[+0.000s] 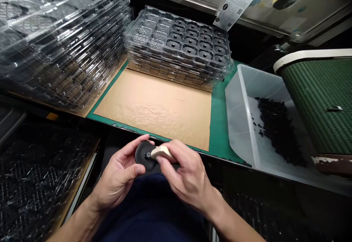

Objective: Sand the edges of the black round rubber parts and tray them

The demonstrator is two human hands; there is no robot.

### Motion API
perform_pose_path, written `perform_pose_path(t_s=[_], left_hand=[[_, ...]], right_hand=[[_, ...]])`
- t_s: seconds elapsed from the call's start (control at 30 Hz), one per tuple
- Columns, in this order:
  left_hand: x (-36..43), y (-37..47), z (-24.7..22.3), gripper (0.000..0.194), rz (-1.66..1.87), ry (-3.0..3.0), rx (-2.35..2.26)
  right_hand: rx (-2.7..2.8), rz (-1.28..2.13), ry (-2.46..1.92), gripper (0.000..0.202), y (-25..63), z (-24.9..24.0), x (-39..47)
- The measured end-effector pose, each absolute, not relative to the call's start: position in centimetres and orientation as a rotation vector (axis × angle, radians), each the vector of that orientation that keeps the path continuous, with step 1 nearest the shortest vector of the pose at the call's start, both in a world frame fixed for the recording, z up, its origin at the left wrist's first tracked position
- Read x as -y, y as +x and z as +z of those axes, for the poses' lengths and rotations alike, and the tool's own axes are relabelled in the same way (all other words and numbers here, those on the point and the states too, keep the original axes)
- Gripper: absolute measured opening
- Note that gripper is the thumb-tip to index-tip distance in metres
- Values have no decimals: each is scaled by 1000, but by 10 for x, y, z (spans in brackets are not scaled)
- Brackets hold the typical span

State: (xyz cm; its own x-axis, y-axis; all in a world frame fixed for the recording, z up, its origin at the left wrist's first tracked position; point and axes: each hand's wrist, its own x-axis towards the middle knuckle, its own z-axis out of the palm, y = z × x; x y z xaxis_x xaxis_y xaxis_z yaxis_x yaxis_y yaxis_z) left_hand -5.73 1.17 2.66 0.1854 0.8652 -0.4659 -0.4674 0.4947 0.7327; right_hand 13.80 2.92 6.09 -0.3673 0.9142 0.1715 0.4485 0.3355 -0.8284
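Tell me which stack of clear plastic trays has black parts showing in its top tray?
The lower stack of clear plastic trays behind the brown cardboard sheet; black round parts fill its top tray's right side, unlike the taller left stack.

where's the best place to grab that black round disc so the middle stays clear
Grip the black disc by its rim, coming in from the left side, as the left hand does: thumb on the lower edge, fingers curled over the top edge. It is flat and round with a small hub at its centre, where the right hand presses a beige tool, so an edge hold probably leaves that face open.
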Motion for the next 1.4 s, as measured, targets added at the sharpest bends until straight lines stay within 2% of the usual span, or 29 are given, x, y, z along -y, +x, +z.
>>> perform_pose_path(t_s=[0.1,0.3,0.47,0.6,0.77,0.9,1.1,1.27,1.4], left_hand=[[-12,-59,24,69,945,487,-938],[-12,-57,26,50,1095,390,-977],[-12,-57,28,35,1077,303,-935],[-14,-58,31,35,1068,250,-945],[-17,-58,33,37,968,283,-884],[-19,-55,33,34,1069,245,-931],[-20,-52,34,37,1003,306,-888],[-18,-50,34,38,1130,293,-979],[-19,-53,36,40,963,356,-913]], right_hand=[[2019,744,-1169,19,137,58,-35],[1898,966,-1287,25,132,53,-29],[1944,784,-1280,19,130,52,-29],[1908,996,-1261,24,129,53,-29],[1936,765,-1287,19,129,51,-27],[1872,1001,-1265,25,129,52,-26],[1925,734,-1256,18,131,48,-30],[1769,1030,-1332,23,129,46,-23],[1904,730,-1264,17,133,46,-29]])
